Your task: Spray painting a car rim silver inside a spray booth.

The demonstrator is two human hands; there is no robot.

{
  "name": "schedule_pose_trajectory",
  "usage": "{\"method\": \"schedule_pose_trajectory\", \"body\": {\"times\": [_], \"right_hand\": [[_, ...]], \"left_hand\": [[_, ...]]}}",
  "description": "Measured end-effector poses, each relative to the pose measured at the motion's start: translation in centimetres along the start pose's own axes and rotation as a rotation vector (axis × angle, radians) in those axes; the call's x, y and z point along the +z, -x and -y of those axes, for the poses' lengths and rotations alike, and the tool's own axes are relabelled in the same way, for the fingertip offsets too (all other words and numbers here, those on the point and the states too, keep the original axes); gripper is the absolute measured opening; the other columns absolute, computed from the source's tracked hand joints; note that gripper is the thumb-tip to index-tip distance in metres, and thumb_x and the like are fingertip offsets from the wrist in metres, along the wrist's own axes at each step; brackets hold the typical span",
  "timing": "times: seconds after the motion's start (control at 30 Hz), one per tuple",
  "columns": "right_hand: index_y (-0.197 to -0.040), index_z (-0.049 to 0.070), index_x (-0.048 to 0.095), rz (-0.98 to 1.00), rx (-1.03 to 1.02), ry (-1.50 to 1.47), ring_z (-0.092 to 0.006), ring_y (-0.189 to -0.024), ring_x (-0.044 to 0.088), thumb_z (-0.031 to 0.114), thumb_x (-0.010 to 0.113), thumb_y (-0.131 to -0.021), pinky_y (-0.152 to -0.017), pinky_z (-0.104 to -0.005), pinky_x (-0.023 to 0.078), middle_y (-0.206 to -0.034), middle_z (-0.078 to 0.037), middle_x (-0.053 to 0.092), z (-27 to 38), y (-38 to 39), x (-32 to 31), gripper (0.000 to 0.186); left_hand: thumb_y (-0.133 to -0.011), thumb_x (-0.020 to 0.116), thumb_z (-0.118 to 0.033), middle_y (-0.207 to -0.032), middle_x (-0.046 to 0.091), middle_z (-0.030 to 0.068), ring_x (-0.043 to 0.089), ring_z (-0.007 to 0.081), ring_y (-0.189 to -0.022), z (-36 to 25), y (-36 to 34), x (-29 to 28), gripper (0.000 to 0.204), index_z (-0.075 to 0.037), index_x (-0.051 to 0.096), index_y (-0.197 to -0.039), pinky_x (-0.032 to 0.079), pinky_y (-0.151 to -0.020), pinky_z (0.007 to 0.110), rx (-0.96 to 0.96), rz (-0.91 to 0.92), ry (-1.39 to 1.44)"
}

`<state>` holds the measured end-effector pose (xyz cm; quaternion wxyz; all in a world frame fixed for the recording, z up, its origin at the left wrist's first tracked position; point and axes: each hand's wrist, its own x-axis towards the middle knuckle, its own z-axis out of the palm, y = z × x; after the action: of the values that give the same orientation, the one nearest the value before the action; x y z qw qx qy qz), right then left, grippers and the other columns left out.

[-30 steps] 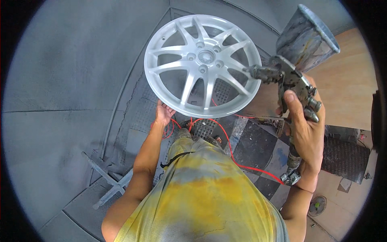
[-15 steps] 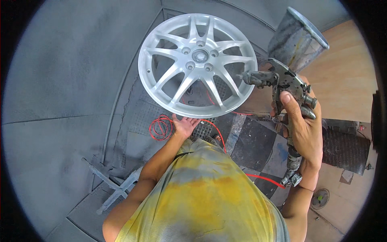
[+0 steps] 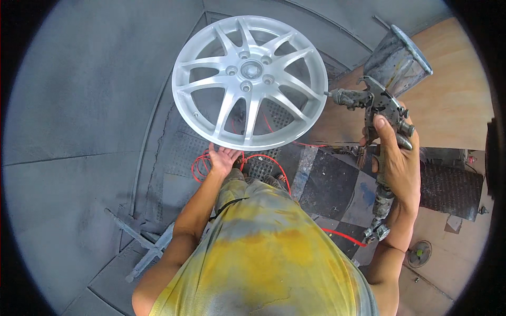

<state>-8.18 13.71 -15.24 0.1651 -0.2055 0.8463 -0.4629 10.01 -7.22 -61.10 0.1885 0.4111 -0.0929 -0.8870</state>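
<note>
A silver-white alloy wheel (image 3: 232, 105) with paired spokes faces up in front of me. Just below its near edge is my left hand (image 3: 222, 159), palm up, fingers spread and reaching to the rim; whether they bear on it, I cannot tell. In my right hand (image 3: 396, 158) is a paint-stained spray gun (image 3: 387, 108), my thumb across its back and my fingers around the handle. The gun's nozzle points left at the wheel's right rim. A grey paint cup (image 3: 399, 60) sits on top of the gun. What holds up the wheel is hidden.
A red hose (image 3: 342, 235) runs from near the gun's handle, and more of it lies coiled on the floor. A grey cross-shaped stand (image 3: 153, 247) is at lower left. Grey walls (image 3: 79, 95) rise at left, and a wooden panel (image 3: 448, 89) stands at right.
The wheel has turned counterclockwise and shifted slightly left in view. My left hand has moved left along its near edge. The spray gun sits a little farther right of the rim.
</note>
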Motion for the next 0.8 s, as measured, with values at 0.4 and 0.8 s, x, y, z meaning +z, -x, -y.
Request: {"method": "schedule_pose_trajectory", "body": {"times": [0.4,0.8], "right_hand": [[-0.132,0.004,0.056,0.152,-0.158,-0.115,-0.0051,-0.072,0.061,0.013,0.062,-0.104,-0.051,-0.0228,0.047,-0.084,-0.002,0.065,-3.1,0.9,3.3,0.030],[-0.132,0.002,0.059,0.173,-0.199,-0.089,-0.0023,-0.063,0.052,0.016,0.061,-0.104,-0.050,-0.0199,0.038,-0.083,0.001,0.065,-3.3,3.8,5.2,0.031]], "left_hand": [[-0.108,0.040,-0.039,-0.142,0.058,0.0111,0.057,0.0278,-0.129,-3.6,-5.0,-2.3,0.046,-0.009,0.049,-0.143,0.046,-0.109,0.047,0.242,-0.031,-0.188],[-0.109,0.040,-0.041,-0.148,0.052,0.0046,0.051,0.0240,-0.137,0.5,-2.5,0.2,0.045,-0.016,0.047,-0.146,0.041,-0.114,0.048,0.168,-0.033,-0.131]]}}
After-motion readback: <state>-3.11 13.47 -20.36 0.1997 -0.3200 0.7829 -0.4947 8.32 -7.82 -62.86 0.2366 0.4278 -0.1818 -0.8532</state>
